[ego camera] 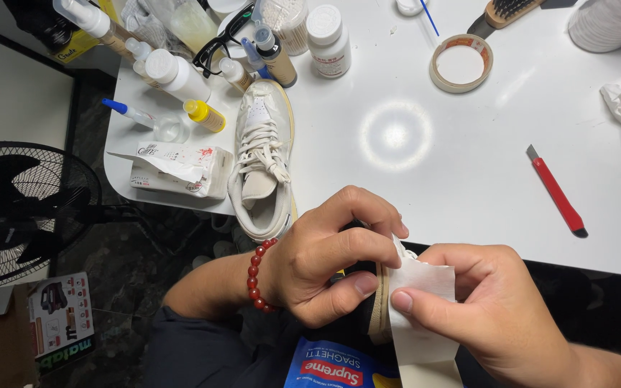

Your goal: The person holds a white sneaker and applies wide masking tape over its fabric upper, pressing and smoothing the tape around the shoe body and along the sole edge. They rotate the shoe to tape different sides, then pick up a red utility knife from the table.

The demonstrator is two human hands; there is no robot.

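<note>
From the head camera, just below the white table (468, 179) edge, the left hand (325, 255) clenches a shoe's tan sole (379, 309) while the right hand (483, 309) pinches a white wipe (422, 302) against it. This looks like mid-wiping of the sole edge. A further stroke would call for steady left-hand grip and firm thumb pressure along the rim.

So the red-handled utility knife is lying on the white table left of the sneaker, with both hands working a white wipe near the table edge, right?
Not quite. In the head view the red-handled utility knife lies right of the sneaker, not left. The rest stands: left hand and right hand hold the white wipe.
</note>
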